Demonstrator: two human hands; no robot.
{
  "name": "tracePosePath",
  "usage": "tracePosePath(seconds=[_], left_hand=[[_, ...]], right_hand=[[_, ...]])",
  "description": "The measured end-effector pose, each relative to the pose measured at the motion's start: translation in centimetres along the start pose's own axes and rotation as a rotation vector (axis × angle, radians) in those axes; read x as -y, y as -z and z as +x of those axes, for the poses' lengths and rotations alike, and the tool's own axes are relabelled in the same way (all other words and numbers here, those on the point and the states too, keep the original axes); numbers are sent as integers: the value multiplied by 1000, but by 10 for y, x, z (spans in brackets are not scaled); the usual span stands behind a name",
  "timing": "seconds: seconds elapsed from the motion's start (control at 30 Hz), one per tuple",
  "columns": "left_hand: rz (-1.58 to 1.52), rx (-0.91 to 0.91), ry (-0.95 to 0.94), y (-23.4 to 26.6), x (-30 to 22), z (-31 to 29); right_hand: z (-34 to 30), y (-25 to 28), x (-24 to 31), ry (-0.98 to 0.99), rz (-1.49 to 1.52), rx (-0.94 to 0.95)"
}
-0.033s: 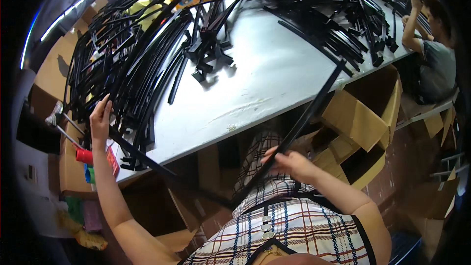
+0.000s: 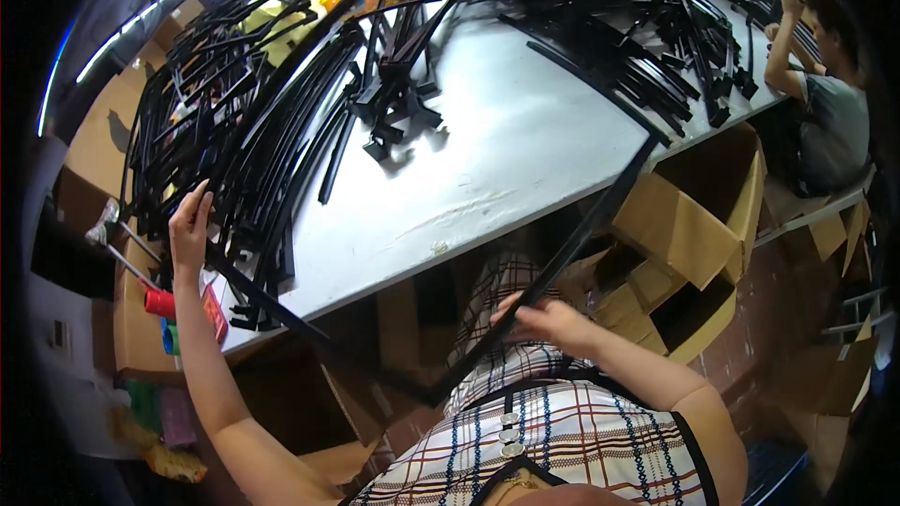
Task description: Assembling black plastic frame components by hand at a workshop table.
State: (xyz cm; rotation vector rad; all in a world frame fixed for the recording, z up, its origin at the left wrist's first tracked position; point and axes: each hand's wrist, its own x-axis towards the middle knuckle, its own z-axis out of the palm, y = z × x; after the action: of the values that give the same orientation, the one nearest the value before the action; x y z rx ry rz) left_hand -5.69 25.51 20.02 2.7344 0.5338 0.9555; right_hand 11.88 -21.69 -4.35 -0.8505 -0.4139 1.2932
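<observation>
A large angular frame of thin black strips [image 2: 586,230] is held over my lap and the table's near edge. One of its corners points down at my waist, and another lies by the table's right edge. My left hand [image 2: 190,230] is raised at the left, closed on the black frame beside the heaped strips. My right hand [image 2: 553,323] grips the frame's near right side, its fingers curled round the strip. Part of the frame's far side merges with the dark strips behind it, so its full outline is hard to make out.
Long black strips [image 2: 300,122] cover the left of the white table [image 2: 450,197]; dark corner pieces [image 2: 394,122] lie centrally. More strips [image 2: 637,66] spread across the far right. Open cardboard boxes [image 2: 689,225] stand below the right edge. A person [image 2: 834,103] sits beyond, arms raised.
The frame's right side has shifted slightly down and left along with my right hand. Its far right end now sits against the strip at the table's edge. My left hand has barely moved.
</observation>
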Motion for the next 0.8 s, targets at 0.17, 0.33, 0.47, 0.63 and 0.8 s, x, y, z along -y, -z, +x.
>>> tracePosePath(seconds=[0.17, 0.33, 0.47, 0.63, 0.8], left_hand=[[428, -62, -384, -18, -10, 54], [399, -264, -381, -41, -34, 108], [47, 33, -623, -91, -196, 64], [-208, 407, -510, -116, -264, -69], [13, 150, -267, -172, -228, -114]], right_hand=[[17, -16, -37, -183, 92, 97], [60, -65, -25, -183, 221, 148], [100, -84, 10, -103, 295, 143], [123, -85, 36, 122, 118, 137], [110, -53, 38, -132, 311, 224]])
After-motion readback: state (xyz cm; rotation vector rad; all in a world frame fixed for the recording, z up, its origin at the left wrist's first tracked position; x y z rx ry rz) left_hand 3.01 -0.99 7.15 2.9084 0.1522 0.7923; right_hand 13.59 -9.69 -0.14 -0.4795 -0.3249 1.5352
